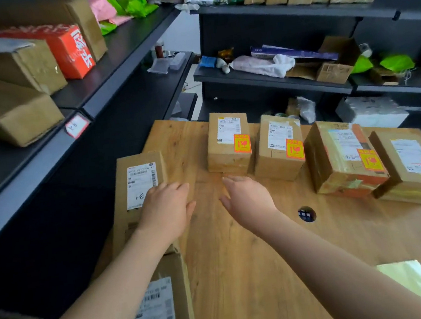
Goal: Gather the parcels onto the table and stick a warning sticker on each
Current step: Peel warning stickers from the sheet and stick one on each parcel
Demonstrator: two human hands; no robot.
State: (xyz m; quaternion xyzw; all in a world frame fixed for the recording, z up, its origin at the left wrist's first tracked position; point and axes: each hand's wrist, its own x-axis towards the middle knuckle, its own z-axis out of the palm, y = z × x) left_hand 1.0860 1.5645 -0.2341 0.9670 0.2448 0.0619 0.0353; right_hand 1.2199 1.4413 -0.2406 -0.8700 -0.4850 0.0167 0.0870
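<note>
The left hand (165, 210) lies palm down on top of a brown box (141, 177) at the left edge of the table (242, 273). Its fingers are straight and relaxed and grip nothing, and its fingertips cover the lower right corner of the box's white label (142, 184). The right hand (247, 197) is just beside it over bare wood, fingers stretched forward and holding nothing. Whether it touches the table cannot be told.

A second box (173, 306), also with a white label, lies nearer at the same table edge, partly under the left forearm.

Farther back, 4 boxes stand in a row across the table: the leftmost box (230, 157), the next box (277, 162), the taped box (335, 169) and the rightmost box (398, 178). Each bears an orange warning sticker (242, 143) by its label.

A round hole (306, 214) opens in the tabletop, and a shiny pale sheet (409, 281) lies at the near right.

Dark shelves (119, 91) on the left hold more boxes, 1 of them a red box (73, 51).
</note>
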